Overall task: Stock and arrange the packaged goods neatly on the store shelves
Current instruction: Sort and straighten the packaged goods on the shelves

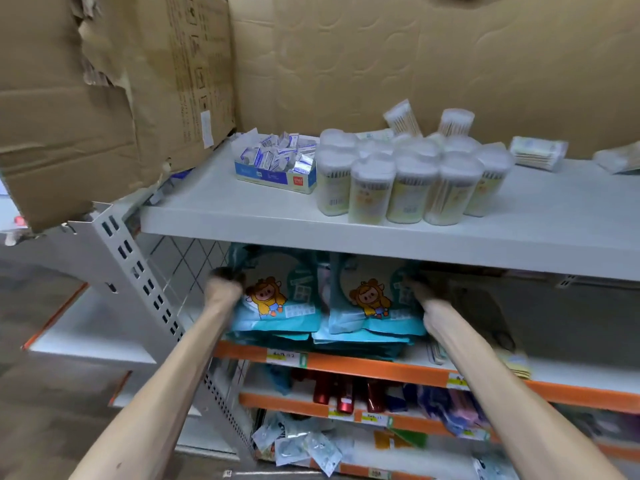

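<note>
Two stacks of teal packets with a cartoon figure lie side by side on the second shelf (363, 367), which has an orange front strip. My left hand (225, 287) reaches under the top shelf and holds the left edge of the left stack (277, 299). My right hand (427, 299) is at the right edge of the right stack (370, 306); its fingers are blurred. Both forearms stretch in from the bottom of the view.
The white top shelf (214, 209) carries a blue box of small packets (277, 164) and several tubs of cotton swabs (398, 178). Cardboard (86, 98) lines the back and left. Red bottles (341, 393) and loose packets sit on lower shelves. A perforated upright (138, 271) stands left.
</note>
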